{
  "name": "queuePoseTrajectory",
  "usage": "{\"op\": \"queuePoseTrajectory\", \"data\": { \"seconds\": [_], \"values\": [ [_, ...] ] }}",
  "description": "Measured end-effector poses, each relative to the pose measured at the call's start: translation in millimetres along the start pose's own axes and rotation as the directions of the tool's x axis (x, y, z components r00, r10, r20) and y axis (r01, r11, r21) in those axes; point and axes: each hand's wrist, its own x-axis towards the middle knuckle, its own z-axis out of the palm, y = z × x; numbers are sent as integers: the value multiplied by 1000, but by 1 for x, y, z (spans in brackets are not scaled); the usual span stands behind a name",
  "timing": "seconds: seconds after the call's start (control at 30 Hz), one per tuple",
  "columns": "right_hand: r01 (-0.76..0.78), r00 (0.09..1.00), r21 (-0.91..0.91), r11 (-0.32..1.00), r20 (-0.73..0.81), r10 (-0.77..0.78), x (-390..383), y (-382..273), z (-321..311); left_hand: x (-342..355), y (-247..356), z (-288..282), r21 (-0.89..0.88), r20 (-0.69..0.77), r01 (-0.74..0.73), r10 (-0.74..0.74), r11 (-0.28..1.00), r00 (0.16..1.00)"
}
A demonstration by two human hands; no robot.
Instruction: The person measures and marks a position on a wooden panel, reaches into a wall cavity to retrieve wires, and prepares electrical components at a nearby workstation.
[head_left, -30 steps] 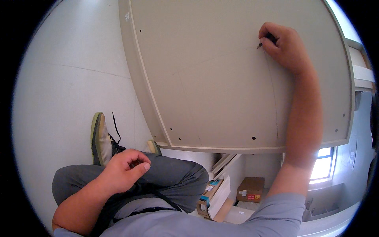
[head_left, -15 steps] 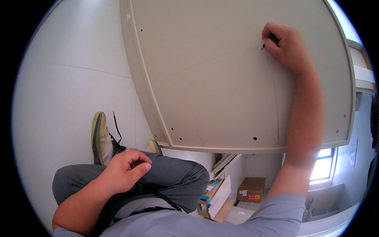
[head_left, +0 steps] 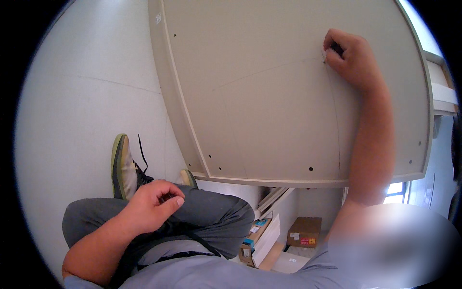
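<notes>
A large beige panel [head_left: 269,115] with raised edge strips fills the upper middle and right. Thin pencil-like lines run over it and meet near my right hand [head_left: 353,60]. That hand is closed in a pinch against the panel, at the corner of the lines. Something tiny and dark shows under its fingertips, too small to name. Above my lap rests my left hand [head_left: 154,204], fingers curled and thumb against them, away from the panel. Whatever it may hold is hidden inside the curl.
Small dark holes [head_left: 311,169] dot the panel near its edges. My shoe [head_left: 124,166] rests on the pale floor [head_left: 91,111] at left. Beyond the panel's near edge lie a brown cardboard box [head_left: 304,231] and a long open carton [head_left: 257,238]. A blurred patch covers the lower right.
My right hand has shifted very slightly to the right and down in the picture, still pinched at the panel. The left hand has stayed in place.
</notes>
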Motion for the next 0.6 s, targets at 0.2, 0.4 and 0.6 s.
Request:
{"op": "queuePoseTrajectory", "data": {
  "seconds": [0.2, 0.4, 0.6],
  "values": [
    [-28, 999, 0, 1000, 19, 28, 0, -4, -2, 0, 2, 0, -10, 10, 48, -48, 999, 999],
    [-25, 999, 20, 999, 26, 25, -2, -2, -2, 0, 3, -1, 38, 9, -3, 3, 999, 1000],
    [-48, 998, 13, 999, 44, 47, 0, -3, -2, 0, 0, -1, 28, 8, -4, 4, 1000, 1000]
  ]
}}
